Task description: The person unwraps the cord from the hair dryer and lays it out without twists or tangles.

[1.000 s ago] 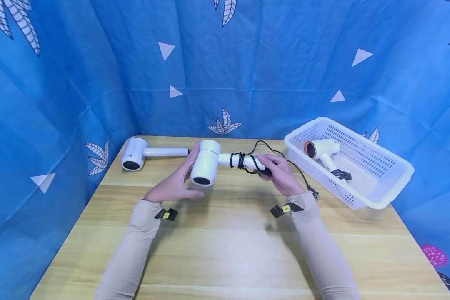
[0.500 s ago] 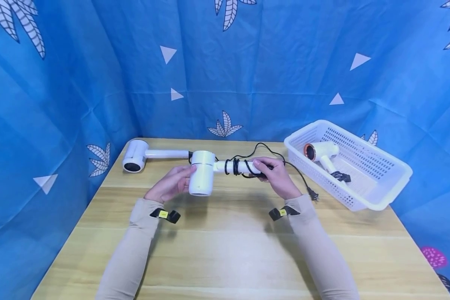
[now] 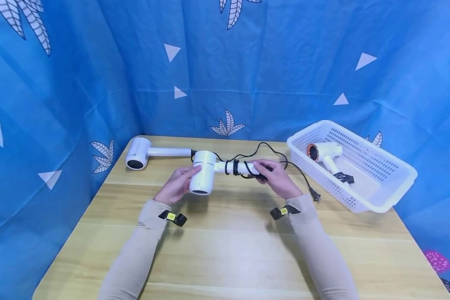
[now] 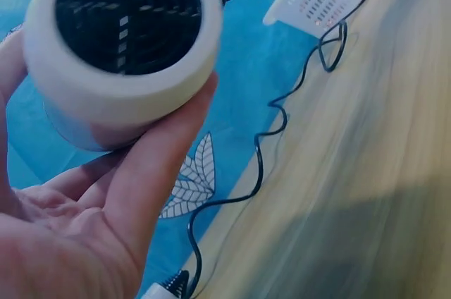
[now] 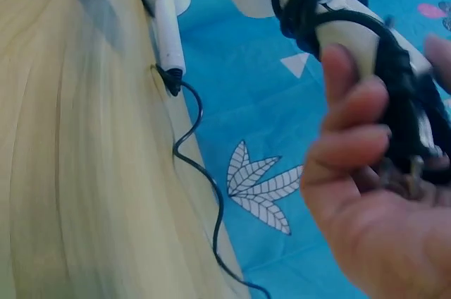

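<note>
A white hair dryer [image 3: 203, 175] is held above the table between both hands, its black cord [image 3: 236, 167] wound round the handle. My left hand [image 3: 177, 184] grips the barrel from the left, thumb on its near side; the left wrist view shows the round black grille [image 4: 127, 17] close up. With my right hand [image 3: 279, 178] I hold the handle's end and the bundled cord and plug, fingers curled round them in the right wrist view. Behind, at the table's back left, lies a second white hair dryer [image 3: 138, 154], its loose cord [image 3: 275, 151] trailing right to a plug [image 3: 315, 195].
A white perforated basket [image 3: 391, 204] stands at the right of the wooden table [image 3: 225, 258]. Inside it lies a third hair dryer [image 3: 329, 151], white with a copper-coloured ring and a bundled black cord. A blue patterned cloth [image 3: 285, 62] hangs round the back and sides.
My left hand closed from a spread pose onto the barrel. The held hair dryer came slightly lower and nearer, its barrel turning a little. My right hand kept its hold on the handle.
</note>
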The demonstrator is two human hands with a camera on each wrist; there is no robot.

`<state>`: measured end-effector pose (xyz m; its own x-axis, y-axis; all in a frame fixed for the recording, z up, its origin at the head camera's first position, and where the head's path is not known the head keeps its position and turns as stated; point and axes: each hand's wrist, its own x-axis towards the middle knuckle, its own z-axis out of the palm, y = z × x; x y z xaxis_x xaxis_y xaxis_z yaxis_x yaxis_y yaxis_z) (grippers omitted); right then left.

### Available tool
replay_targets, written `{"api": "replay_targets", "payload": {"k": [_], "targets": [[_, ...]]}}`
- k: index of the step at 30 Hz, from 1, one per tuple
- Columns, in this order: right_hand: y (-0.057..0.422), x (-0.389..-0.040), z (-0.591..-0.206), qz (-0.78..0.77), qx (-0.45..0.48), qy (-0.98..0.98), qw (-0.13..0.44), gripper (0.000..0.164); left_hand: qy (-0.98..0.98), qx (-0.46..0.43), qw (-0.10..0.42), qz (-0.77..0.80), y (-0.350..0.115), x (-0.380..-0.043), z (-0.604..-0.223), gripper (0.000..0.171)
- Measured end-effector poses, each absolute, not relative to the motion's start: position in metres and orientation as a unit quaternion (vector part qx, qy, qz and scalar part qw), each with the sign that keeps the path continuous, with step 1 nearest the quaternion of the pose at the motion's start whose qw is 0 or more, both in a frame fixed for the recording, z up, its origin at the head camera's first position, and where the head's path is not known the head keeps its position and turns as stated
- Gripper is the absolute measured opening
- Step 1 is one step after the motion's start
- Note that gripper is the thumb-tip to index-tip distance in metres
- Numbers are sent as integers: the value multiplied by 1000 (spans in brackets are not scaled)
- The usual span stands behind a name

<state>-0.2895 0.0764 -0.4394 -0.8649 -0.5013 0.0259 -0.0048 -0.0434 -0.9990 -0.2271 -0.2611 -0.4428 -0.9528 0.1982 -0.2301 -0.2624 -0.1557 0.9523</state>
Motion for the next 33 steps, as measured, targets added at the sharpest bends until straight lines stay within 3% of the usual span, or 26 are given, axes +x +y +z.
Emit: {"api": "replay_targets", "payload": {"k": [4, 7, 12, 19, 23, 28, 33], "targets": [[86, -295, -451, -654, -200, 691, 232, 54, 639, -48, 123, 758, -259, -228, -445, 50], [95, -301, -459, -601, -209, 727, 259, 53, 639, -58, 116, 758, -257, -230, -447, 55], [102, -304, -468, -573, -199, 739, 292, 36, 637, -67, 120, 758, -254, -229, -452, 57], [102, -301, -466, -664, -151, 674, 285, 14, 629, -58, 115, 767, -251, -231, -455, 57], [98, -297, -461, -693, -137, 647, 289, 23, 620, -54, 118, 774, -250, -231, -456, 59], [93, -294, -462, -699, -138, 641, 284, 20, 616, -52, 126, 776, -249, -228, -456, 60], [99, -297, -463, -719, -120, 602, 326, 25, 619, -56, 124, 774, -249, -229, -454, 61]]}}
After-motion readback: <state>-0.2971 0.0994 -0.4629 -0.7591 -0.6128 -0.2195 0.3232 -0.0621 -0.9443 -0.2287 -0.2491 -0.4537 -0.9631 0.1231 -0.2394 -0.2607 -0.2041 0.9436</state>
